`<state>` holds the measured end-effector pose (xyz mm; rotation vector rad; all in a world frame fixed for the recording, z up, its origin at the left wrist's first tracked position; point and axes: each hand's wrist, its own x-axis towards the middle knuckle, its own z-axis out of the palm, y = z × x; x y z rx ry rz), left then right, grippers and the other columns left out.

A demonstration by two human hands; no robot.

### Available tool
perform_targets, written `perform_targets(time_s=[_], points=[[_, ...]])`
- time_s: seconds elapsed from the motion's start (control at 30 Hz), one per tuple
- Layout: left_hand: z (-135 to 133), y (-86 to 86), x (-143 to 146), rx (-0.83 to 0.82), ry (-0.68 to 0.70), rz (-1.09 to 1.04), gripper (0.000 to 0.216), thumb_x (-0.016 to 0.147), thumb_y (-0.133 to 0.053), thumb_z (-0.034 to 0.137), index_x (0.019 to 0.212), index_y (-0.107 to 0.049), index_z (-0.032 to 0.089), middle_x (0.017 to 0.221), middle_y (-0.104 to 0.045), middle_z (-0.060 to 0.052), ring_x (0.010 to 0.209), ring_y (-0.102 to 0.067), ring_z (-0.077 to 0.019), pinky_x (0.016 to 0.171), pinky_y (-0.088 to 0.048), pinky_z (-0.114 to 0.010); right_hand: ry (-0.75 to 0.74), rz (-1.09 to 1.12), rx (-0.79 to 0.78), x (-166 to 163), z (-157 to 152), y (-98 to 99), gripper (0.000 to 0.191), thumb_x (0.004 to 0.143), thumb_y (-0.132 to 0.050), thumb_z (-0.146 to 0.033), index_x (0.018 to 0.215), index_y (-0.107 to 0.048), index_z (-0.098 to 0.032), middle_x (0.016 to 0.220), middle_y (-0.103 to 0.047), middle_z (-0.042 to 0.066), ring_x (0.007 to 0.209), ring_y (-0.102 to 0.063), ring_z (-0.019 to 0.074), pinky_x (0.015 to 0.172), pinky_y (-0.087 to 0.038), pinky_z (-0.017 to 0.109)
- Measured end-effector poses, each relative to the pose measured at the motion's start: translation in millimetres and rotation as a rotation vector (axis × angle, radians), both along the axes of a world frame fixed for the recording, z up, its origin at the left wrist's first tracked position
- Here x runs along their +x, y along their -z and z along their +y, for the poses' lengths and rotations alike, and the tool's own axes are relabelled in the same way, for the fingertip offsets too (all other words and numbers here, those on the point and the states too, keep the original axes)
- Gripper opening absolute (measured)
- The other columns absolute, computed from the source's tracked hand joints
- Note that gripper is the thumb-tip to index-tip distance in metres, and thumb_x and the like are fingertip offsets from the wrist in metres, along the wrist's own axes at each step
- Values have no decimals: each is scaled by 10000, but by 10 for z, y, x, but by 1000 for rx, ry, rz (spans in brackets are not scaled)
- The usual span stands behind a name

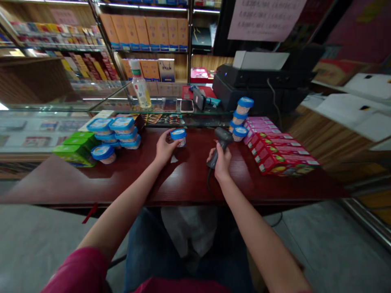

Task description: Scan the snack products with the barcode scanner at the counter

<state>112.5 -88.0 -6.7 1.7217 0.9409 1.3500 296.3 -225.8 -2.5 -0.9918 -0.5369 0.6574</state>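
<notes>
Apparently partway: a round tub (178, 136) in the left hand (165, 147), the scanner (224, 137) in the right hand (222, 161)

Well left of the scanner, green boxes (76, 147) sit beside stacked rectangular tubs (122, 125), with a loose tub (103, 153) in front of that stack. All stand on the dark red table (183, 183).

Nearer the scanner, on its left, the left hand is half closed on the round tub, thumb on the near side and fingers curved around the left. The tub looks upright, blue lid up. It is squat, so its axis runs vertically with no long side; whether its base touches the table I cannot tell.

The right hand is wrapped around the scanner's grip. That grip slants away and slightly rightward up to the head, which lies crosswise; which end carries the window is unclear.

Just right of the scanner come stacked tubs (239, 117) with blue lids, then pink boxes (259, 123) and red boxes (281, 155) farther right.

I judge the work unfinished, as one tub is in hand and goods stand on both sides of the scanner. Which side is done and which is left does not show.
</notes>
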Motion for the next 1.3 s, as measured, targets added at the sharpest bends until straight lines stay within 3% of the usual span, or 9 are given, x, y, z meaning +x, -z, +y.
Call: perform_targets(time_s=[0.13,0.33,0.53,0.7,0.87,1.3], points=[[-105,-148,759,14,208,-7,606,760,-876,247,1335,-688,209,1296,-757,-94,1127,-736,-246,1027,-587,-386,256,-164,-5,554,-202,41,461,802,-755,-590,1033,-523,-266,617,-566,-106,409,-523,110,410,-474,243],[-221,-362,2019,75,237,-32,558,781,-867,214,1313,-704,187,1259,-770,-100,1094,-734,-255,1013,-575,-380,645,-350,-180,1033,-443,122,518,864,-703,-554,1229,-534,-229,711,-657,5,536,-674,248,551,-586,409],[-239,-296,2773,93,220,-53,606,760,-854,120,1333,-664,175,1315,-734,-128,1202,-695,-281,1067,-546,-398,688,-415,-307,1102,-444,191,610,958,-577,-571,1412,-494,-172,1004,-745,189,825,-783,355,702,-618,468],[-220,-165,2983,151,177,-29,637,766,-837,110,1361,-632,210,1385,-674,-135,1297,-634,-294,1146,-488,-435,678,-418,-337,1075,-402,197,648,963,-541,-576,1442,-487,-143,1113,-729,232,894,-785,375,717,-622,477],[-213,-107,3038,227,178,8,650,778,-848,134,1379,-610,213,1365,-628,-146,1332,-581,-295,1168,-457,-429,730,-413,-325,1065,-388,174,649,920,-595,-562,1403,-521,-136,1070,-741,217,886,-785,371,687,-622,464],[-213,-213,3099,149,245,43,682,748,-888,136,1358,-588,179,1314,-591,-148,1278,-602,-296,1137,-463,-438,799,-452,-333,974,-405,127,491,894,-584,-552,1214,-577,-180,760,-730,89,592,-723,306,599,-602,438]])
